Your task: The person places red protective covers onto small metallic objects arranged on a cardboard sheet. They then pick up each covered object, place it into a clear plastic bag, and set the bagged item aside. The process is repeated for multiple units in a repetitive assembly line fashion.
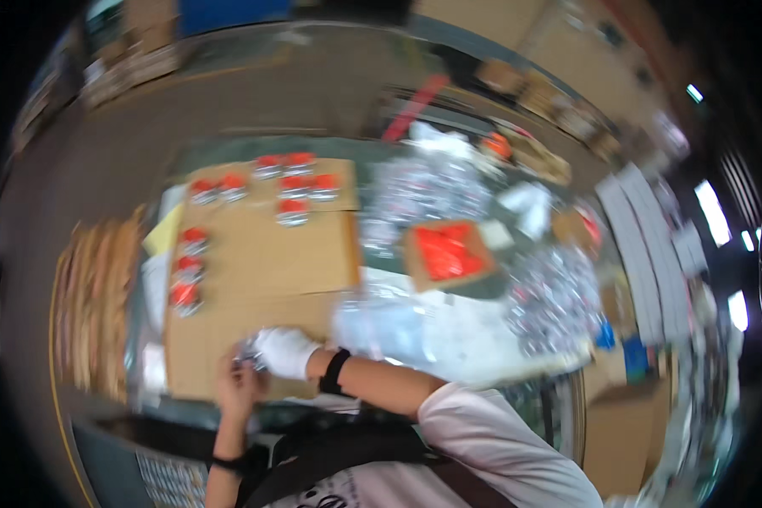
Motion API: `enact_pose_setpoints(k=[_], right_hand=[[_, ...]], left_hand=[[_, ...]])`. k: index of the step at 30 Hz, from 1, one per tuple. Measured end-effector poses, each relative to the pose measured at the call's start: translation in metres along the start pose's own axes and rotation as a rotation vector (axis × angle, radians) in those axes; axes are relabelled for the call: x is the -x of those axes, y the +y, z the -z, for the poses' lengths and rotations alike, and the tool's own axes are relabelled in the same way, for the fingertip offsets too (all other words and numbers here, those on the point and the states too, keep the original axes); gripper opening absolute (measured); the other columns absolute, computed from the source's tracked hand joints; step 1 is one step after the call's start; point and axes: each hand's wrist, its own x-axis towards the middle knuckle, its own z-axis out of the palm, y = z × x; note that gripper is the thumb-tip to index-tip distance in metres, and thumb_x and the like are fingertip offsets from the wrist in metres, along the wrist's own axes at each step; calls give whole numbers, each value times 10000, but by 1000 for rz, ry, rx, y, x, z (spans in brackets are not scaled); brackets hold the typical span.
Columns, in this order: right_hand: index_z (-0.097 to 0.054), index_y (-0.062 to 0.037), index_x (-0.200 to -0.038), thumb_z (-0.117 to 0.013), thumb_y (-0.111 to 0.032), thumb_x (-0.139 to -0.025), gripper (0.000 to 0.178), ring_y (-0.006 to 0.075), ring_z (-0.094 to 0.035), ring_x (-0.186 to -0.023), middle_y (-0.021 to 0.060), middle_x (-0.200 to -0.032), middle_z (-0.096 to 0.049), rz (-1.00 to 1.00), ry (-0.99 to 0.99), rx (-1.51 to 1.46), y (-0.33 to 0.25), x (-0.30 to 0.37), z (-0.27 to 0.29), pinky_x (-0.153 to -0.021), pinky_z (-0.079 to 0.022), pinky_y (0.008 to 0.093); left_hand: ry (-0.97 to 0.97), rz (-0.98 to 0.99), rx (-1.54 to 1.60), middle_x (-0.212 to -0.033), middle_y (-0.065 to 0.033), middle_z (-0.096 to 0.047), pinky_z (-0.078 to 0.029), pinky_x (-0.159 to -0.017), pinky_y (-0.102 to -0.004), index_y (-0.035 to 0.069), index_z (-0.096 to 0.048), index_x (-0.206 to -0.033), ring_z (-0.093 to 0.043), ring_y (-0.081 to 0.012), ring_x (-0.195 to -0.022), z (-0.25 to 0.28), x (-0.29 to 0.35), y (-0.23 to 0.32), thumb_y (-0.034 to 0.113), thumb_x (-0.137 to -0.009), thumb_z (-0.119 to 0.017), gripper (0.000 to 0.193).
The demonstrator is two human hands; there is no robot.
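Note:
At the near edge of a cardboard sheet (267,262), my hands meet around a small clear container (250,349), blurred by motion. My bare left hand (240,385) is closed on it from below. White-gloved, my right hand (286,352) closes on it from the right; its fingertips are partly hidden. Several small clear jars with red lids stand on the cardboard: a row along its left side with a jar (184,296) nearest me, and a group at the far side with another jar (293,212).
Right of the cardboard lie a clear plastic bag (385,326), a small open box of red lids (445,251), and two heaps of clear containers, one far (427,190) and one near (554,300). Stacked flat cardboard (97,305) stands left of the table; a carton (622,432) sits at right.

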Motion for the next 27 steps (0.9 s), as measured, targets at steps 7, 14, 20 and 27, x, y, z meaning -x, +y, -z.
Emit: enact_pose_setpoints(k=[7,14,20,27], right_hand=[[-647,-34,-1034,-573,-257,-902,269,286,-614,-944,158,-996,-642,-507,459,-456,97,264,70,-841,-484,361],[-651,-23,-961,-615,-215,-853,223,373,-614,-735,189,-850,-644,-1270,1261,235,220,515,157,-681,-486,462],[-639,-45,-1042,-580,-235,-851,276,394,-632,-882,188,-965,-651,-1604,593,570,262,538,174,-763,-517,467],[-636,-19,-1046,-594,-287,-892,312,333,-646,-786,166,-894,-665,-1133,679,184,157,404,196,-705,-513,430]], left_hand=[[-339,-343,36,-961,-102,-602,-502,-665,-316,31,-571,-1199,-600,-173,-785,-126,-2,92,140,-930,-567,290],[-503,-410,-583,-1029,-165,-587,-516,-700,-424,35,-584,-986,-625,-333,-862,-269,20,92,287,-817,-701,325],[-450,-375,-666,-913,-142,-626,-519,-708,-421,49,-621,-835,-632,-320,-828,-296,18,62,261,-779,-715,238],[-466,-374,-153,-759,-143,-656,-503,-592,-313,18,-712,-851,-622,-225,-629,-257,29,118,153,-798,-741,148]])
